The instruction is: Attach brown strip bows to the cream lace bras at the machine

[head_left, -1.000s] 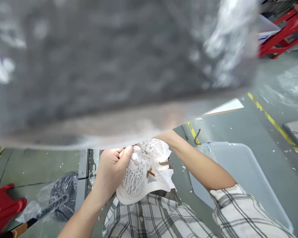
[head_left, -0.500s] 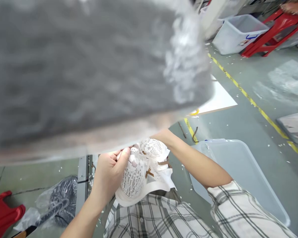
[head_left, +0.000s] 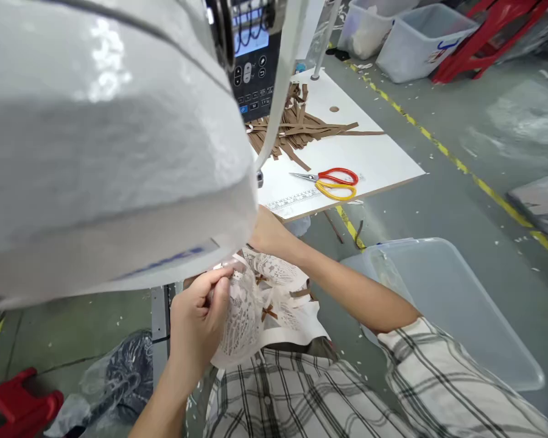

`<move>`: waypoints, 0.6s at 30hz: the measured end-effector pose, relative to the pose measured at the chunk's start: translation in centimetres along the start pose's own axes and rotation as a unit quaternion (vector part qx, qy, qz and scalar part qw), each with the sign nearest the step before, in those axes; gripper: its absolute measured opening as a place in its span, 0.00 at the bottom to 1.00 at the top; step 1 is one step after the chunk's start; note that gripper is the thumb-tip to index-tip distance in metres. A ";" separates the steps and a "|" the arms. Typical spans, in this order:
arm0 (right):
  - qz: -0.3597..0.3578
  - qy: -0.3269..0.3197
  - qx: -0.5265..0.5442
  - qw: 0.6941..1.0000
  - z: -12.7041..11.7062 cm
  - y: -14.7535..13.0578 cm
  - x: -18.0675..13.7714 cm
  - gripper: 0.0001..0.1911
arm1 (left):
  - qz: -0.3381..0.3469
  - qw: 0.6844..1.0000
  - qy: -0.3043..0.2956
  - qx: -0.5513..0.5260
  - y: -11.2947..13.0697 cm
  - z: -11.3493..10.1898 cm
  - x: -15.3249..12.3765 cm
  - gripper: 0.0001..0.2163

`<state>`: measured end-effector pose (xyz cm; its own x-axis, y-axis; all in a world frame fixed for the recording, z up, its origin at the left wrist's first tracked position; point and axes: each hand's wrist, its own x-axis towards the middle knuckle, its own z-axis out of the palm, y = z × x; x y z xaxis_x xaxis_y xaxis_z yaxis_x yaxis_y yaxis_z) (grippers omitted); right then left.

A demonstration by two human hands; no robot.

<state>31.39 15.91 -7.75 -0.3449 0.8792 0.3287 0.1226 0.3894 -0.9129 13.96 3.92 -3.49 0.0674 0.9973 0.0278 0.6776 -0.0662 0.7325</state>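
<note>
Lower left of the frame: a red stool (head_left: 13, 409) and a clear plastic bag of dark stuff (head_left: 114, 380) on the floor. Upper left, filling much of the view, the white sewing machine head (head_left: 105, 140), very close to the camera. Below it, centre, the left hand (head_left: 196, 325) pinches the edge of a white lace bra (head_left: 256, 310), thumb and fingers closed on the lace, holding it up under the machine's front. The right hand (head_left: 267, 234) reaches in under the machine head; fingers hidden, cannot tell whether they grip. Small brown bow and strap bits show on the lace. Risk as I judge it: fingers sit close to the needle zone, unseen; the lace could snag or bunch if fed unevenly. Upper centre, control panel (head_left: 253, 67), brown strips (head_left: 296, 131), red-and-yellow scissors (head_left: 331, 181) on the white table (head_left: 383, 164). Right, a clear plastic bin (head_left: 456, 310) on the floor.
</note>
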 end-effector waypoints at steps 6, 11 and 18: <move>-0.009 0.004 -0.023 1.000 0.4 0.4 0.2 0.04 | 0.032 0.998 0.048 0.035 -0.8 0.1 -0.2 0.10; -0.004 0.009 -0.035 0.999 0.5 0.1 0.2 0.06 | 0.050 0.995 0.064 0.050 -1.1 0.0 -0.1 0.10; 0.018 0.015 -0.045 0.999 0.9 -0.2 0.2 0.04 | 0.051 0.993 0.090 0.060 -1.7 0.0 -0.4 0.10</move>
<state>30.49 15.80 -7.74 -0.3116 0.8999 0.3051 0.2172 0.3800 -0.8991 12.78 3.67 -4.69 0.0155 0.9735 0.2280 0.7575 -0.1603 0.6329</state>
